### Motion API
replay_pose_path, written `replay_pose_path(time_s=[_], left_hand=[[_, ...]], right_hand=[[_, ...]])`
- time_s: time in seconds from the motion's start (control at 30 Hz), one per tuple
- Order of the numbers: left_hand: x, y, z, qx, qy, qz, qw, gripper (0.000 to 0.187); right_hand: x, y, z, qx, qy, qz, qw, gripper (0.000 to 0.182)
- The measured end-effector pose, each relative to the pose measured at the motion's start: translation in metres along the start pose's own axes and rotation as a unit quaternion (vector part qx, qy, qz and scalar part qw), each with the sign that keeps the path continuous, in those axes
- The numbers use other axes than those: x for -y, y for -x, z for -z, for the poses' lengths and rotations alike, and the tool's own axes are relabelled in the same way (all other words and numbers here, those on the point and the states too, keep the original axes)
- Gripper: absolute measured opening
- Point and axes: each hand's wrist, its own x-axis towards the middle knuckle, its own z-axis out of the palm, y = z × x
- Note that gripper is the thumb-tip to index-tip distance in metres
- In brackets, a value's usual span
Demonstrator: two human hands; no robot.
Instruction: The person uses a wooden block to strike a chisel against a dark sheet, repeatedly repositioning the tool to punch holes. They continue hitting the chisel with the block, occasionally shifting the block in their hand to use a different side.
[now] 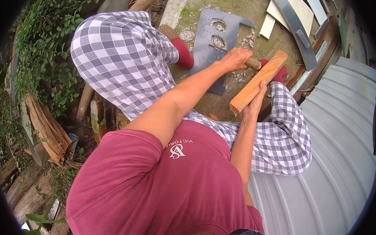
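A curved corrugated metal sheet point(337, 166) fills the right side, the largest thing in view. Left of it sits the person, in a maroon shirt point(159, 187) and checked trousers point(123, 60), knees spread, with red shoes point(183, 53) on the ground point(222, 100). Greenery point(44, 48) and split logs point(49, 132) crowd the left edge.

On the ground between the feet lies a flat grey metal plate point(210, 45) with two ragged holes in it. Further off, near the top right, lie a grey metal bar point(294, 29) and pale boards point(285, 12).

A wood block point(258, 82), long and squared, stands tilted between the knees, its upper end leaning away toward the right foot and its lower cut end nearer the body. The right hand point(255, 104) holds it from below and beside, the grip closed around the block's lower part, fingers pressed on its near face.

The left hand point(236, 59) is just beside the block's upper half, on its left. Its grip is clamped on a handle point(253, 63), a short brown wooden stub that sticks out of the fist toward the block and meets its side. What the handle carries at its far end is hidden behind the block.

Small chips point(240, 75) lie scattered on the ground under the hands.
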Motion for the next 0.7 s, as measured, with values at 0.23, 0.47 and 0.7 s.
replay_pose_path(time_s=[0.23,0.47,0.7], left_hand=[[0.046,-0.031,0.071,-0.388,0.108,0.208,0.891,0.027],[0.091,-0.025,0.108,-0.550,0.229,0.229,0.770,0.047],[0.070,-0.028,0.097,-0.512,0.166,0.256,0.803,0.049]], right_hand=[[-0.006,-0.019,0.000,0.027,0.020,0.025,0.999,0.056],[-0.004,-0.015,-0.004,0.046,0.016,0.007,0.999,0.053],[-0.002,-0.012,-0.005,0.044,0.023,-0.002,0.999,0.055]])
